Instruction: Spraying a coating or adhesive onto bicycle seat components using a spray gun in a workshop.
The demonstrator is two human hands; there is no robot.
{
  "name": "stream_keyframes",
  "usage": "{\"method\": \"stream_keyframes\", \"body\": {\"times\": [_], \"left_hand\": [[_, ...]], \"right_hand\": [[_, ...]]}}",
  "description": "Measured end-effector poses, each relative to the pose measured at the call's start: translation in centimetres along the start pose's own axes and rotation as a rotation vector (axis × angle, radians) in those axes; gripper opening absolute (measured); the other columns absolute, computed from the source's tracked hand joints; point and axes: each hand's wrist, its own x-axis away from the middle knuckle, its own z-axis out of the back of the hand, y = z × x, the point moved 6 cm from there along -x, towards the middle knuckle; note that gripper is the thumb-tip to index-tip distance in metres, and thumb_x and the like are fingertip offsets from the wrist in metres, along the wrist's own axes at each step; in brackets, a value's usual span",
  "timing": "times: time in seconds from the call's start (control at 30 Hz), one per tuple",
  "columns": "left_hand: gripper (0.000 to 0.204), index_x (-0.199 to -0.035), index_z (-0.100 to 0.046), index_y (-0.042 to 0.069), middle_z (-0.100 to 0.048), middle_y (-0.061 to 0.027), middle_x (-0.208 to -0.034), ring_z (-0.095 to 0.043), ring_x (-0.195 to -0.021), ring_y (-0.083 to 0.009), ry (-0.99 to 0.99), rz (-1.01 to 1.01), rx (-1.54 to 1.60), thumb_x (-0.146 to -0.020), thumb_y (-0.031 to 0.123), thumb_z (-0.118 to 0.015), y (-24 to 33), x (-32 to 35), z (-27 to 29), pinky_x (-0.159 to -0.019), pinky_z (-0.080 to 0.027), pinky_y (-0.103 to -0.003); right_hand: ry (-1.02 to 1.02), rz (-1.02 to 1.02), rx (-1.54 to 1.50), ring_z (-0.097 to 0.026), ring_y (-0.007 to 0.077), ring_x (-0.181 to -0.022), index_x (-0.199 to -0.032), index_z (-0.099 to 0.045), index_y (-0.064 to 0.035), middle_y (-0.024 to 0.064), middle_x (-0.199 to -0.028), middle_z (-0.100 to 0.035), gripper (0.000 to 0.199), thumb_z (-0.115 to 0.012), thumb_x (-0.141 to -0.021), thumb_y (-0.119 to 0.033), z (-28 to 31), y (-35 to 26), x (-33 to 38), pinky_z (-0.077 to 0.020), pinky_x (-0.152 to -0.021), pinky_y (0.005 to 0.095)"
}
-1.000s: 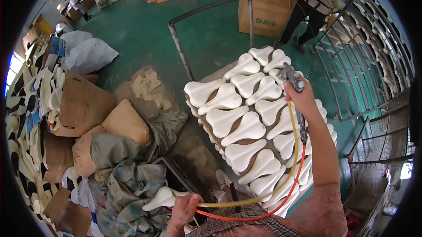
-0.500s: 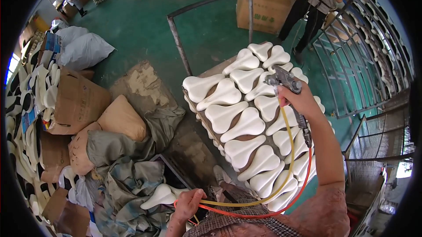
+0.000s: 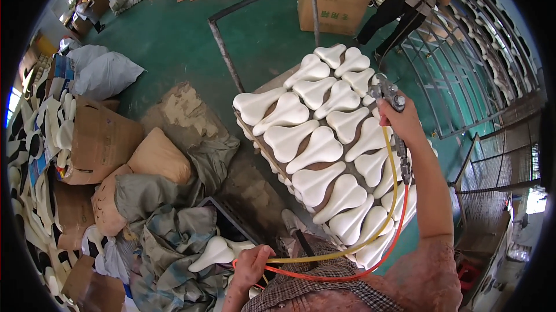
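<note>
My right hand (image 3: 399,120) is wrapped round a metal spray gun (image 3: 387,93), held over the right side of a cart topped with several white bicycle saddles (image 3: 314,151). A yellow hose (image 3: 394,184) and a red hose (image 3: 403,210) run from the gun down and back to my left hand (image 3: 253,264). My left hand is closed round the hoses near the lower edge. Just beyond it, a loose white saddle (image 3: 212,254) lies by crumpled grey-green cloth. The gun's nozzle points away from me; whether spray leaves it I cannot make out.
A metal handle frame (image 3: 263,6) rises at the cart's far end. Boxes (image 3: 107,138) and sacks (image 3: 159,156) crowd the left side. Wire racks (image 3: 457,80) stand at the right. A person (image 3: 405,5) stands beyond the cart near a large carton (image 3: 333,2).
My right hand has moved slightly right with the spray gun, toward the cart's right edge. The view has shifted a little, and my left hand keeps its hold on the hoses.
</note>
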Motion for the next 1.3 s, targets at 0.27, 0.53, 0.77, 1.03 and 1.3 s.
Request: {"method": "stream_keyframes", "body": {"times": [0.27,0.53,0.77,1.03,1.3], "left_hand": [[0.034,-0.078,-0.06,-0.001,-0.054,-0.0129,-0.058,-0.053,-0.053,-0.0214,-0.009,0.005,-0.017,-0.091,0.026,-0.045,-1.2,2.3,-1.1,-0.053,-0.042,-0.031],[0.033,-0.079,-0.061,-0.001,-0.055,-0.0127,-0.058,-0.055,-0.053,-0.0212,0.03,-0.038,-0.019,-0.091,0.025,-0.044,-1.2,4.9,-1.2,-0.053,-0.042,-0.031],[0.032,-0.081,-0.062,-0.001,-0.057,-0.0135,-0.06,-0.057,-0.055,-0.0225,0.109,-0.051,-0.012,-0.09,0.026,-0.046,-2.3,6.8,-0.8,-0.054,-0.043,-0.031],[0.034,-0.082,-0.061,0.0,-0.057,-0.0141,-0.062,-0.058,-0.058,-0.0269,0.113,0.005,-0.015,-0.091,0.028,-0.044,-2.7,8.1,-0.6,-0.055,-0.044,-0.034],[0.033,-0.083,-0.062,0.0,-0.06,-0.0151,-0.066,-0.06,-0.062,-0.0284,0.139,0.038,-0.012,-0.091,0.028,-0.045,-2.9,8.5,0.0,-0.059,-0.045,-0.033]], "right_hand": [[-0.005,0.003,0.026,-0.054,0.0104,-0.052,-0.085,-0.053,-0.0009,0.0033,-0.063,-0.055,0.02,-0.062,-0.082,-0.018,0.8,-0.8,3.7,-0.0455,-0.05,0.0232],[-0.112,0.024,-0.092,-0.053,0.0096,-0.052,-0.083,-0.052,-0.001,0.0022,-0.061,-0.055,0.019,-0.061,-0.083,-0.017,-1.3,-1.5,6.4,-0.0444,-0.05,0.0229],[-0.297,0.017,-0.011,-0.053,0.009,-0.052,-0.083,-0.052,-0.0016,0.0026,-0.062,-0.056,0.019,-0.06,-0.083,-0.019,-5.2,-2.8,8.4,-0.0445,-0.05,0.0234],[-0.462,0.054,-0.096,-0.051,0.0072,-0.052,-0.098,-0.055,-0.0013,-0.0007,-0.065,-0.051,0.023,-0.06,-0.083,-0.018,-9.0,-4.6,9.5,-0.0428,-0.049,0.0209],[-0.486,0.11,-0.195,-0.05,0.0071,-0.051,-0.1,-0.054,-0.0003,0.0,-0.064,-0.052,0.026,-0.06,-0.083,-0.018,-12.0,-6.4,7.6,-0.043,-0.048,0.0217]]}}
